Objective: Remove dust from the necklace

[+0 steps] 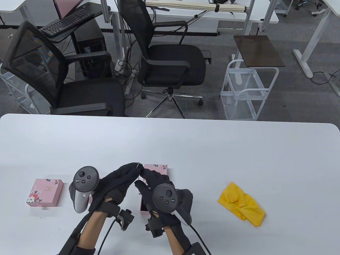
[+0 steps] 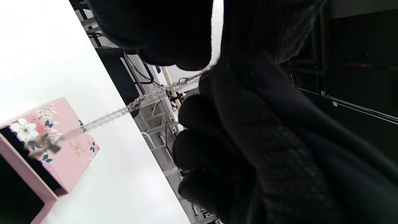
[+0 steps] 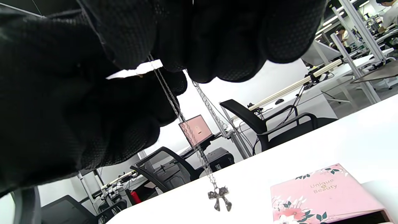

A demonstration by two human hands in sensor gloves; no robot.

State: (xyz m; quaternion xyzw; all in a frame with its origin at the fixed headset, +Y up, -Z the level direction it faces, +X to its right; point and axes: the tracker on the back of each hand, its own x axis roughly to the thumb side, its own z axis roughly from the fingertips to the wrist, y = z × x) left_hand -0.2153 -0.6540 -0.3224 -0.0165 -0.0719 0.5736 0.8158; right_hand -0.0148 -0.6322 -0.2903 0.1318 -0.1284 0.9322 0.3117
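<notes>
Both hands raised over the near-middle of the white table (image 1: 186, 143), fingertips meeting at one spot. Left hand (image 1: 117, 183) and right hand (image 1: 155, 180) each pinch the necklace (image 3: 199, 137) at the top of the chain. A small glint of chain shows between the fingertips in the table view.

Right wrist view: two chain strands run down from the pinch, ending in a small cross-shaped pendant (image 3: 219, 198) (dark silvery metal, looks studded). The pendant hangs free above the table, touching nothing, just beside the pink box.

Left wrist view: the chain runs taut from the gloved fingertips (image 2: 192, 59) diagonally toward the lower left; the pendant is blurred in front of the box there.

Open pink box (image 1: 156, 170) sits on the table directly under and behind the hands, mostly hidden by them. Floral print, with "Unique Beauty" lettering readable in the wrist views; dark interior visible at its near edge.

A second pink floral piece, the lid (image 1: 45, 191), lies flat on the table to the left of the left hand, well apart from the open box.

Yellow cloth (image 1: 241, 203) lies crumpled on the table to the right of the right hand, apart from both hands, not touched by anything.

Beyond the far table edge: two black office chairs (image 1: 164, 58) and a white wire cart (image 1: 247, 90) on the floor.
</notes>
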